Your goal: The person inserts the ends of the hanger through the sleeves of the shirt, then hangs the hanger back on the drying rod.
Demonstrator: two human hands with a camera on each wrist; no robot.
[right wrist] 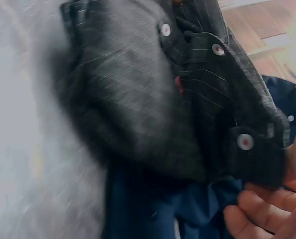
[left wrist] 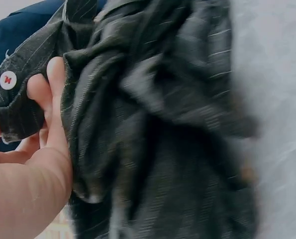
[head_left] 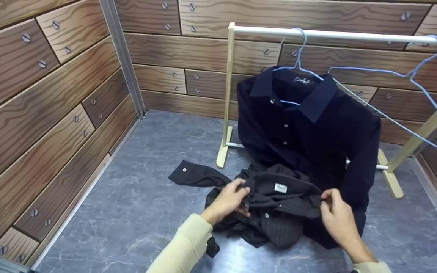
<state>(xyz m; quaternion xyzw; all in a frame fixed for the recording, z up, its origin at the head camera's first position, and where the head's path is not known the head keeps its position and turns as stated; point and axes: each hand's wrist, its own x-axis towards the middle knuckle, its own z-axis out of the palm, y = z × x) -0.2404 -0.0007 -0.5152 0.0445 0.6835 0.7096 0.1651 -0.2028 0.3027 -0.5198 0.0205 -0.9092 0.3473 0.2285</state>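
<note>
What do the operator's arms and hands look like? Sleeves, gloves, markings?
Pale cream sleeves, no print visible: the left sleeve shows along the forearm, the right sleeve only near its end. The left hand and right hand are bare, no gloves. A small dark item shows beside the left sleeve; can't tell if it's worn.

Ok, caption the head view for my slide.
Left hand and right hand hold a striped shirt; a navy shirt hangs behind.
</note>
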